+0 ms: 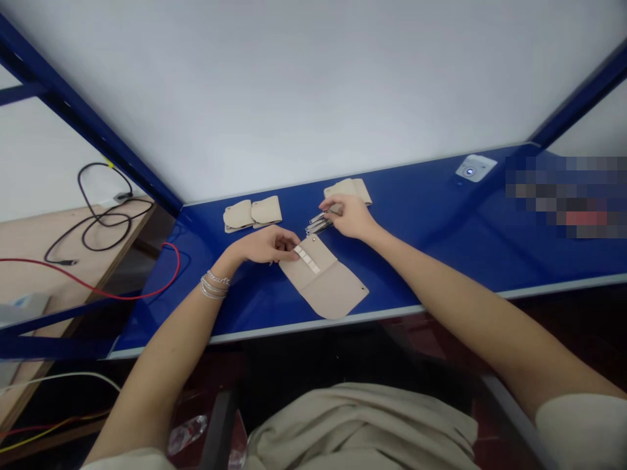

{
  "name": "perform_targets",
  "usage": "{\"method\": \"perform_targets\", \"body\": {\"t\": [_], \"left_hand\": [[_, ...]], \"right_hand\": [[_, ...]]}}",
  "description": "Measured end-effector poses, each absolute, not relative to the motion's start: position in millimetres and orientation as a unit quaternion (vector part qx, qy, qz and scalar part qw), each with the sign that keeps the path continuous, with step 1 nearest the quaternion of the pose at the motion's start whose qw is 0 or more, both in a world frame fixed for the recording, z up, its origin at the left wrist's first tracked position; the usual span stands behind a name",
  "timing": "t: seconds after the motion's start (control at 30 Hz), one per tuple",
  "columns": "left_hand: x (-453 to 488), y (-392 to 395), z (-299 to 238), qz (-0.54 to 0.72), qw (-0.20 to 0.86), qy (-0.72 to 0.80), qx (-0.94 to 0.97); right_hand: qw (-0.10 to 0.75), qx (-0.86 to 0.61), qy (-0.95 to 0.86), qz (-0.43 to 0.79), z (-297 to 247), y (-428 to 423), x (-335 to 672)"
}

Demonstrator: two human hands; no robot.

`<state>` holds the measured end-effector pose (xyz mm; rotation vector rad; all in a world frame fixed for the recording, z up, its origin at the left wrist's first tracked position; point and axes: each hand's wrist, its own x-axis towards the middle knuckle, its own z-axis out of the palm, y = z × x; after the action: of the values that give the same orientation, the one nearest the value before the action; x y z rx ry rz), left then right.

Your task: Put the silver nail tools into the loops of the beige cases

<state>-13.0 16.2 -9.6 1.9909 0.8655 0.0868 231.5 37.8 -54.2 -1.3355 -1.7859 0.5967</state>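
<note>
**Me:** Where is the tan pouch?

**Helper:** I see a flat tan pouch (323, 281) lying open on the blue worktop (416, 254), near the front edge. A row of small white squares (306, 259) sits on its top end.

**Me:** Where are the fingers?

**Helper:** My left hand (264, 245) is right at the top end of the pouch. Its fingers (289, 243) are pressed close together, and the tips touch the first white square. I can't tell if they are pinching it.

**Me:** And the other hand?

**Helper:** My right hand (347, 217) is above the pouch and a bit to the right, well off it. Its fingers (329, 207) are on a small pile of metal clips (318, 224). They come together at the top of the pile, but I can't tell if they are holding tight.

**Me:** What else is near?

**Helper:** Two pairs of tan pieces lie further back. One pair (252, 213) is to the left, and one pair (347, 190) is just behind my right hand. A white plate with a blue light (470, 170) is on the far right. Shiny bracelets (214, 285) circle my left wrist.
</note>
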Motion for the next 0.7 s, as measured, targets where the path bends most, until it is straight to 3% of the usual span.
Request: {"method": "perform_targets", "body": {"t": [0.27, 0.7], "left_hand": [[-13, 16, -9, 0.032, 0.464, 0.356, 0.811], [-11, 14, -10, 0.077, 0.472, 0.388, 0.788]], "right_hand": [[0.407, -0.507, -0.699, 0.296, -66, 49, 230], [0.399, -0.477, -0.744, 0.245, -37, 19, 224]]}}
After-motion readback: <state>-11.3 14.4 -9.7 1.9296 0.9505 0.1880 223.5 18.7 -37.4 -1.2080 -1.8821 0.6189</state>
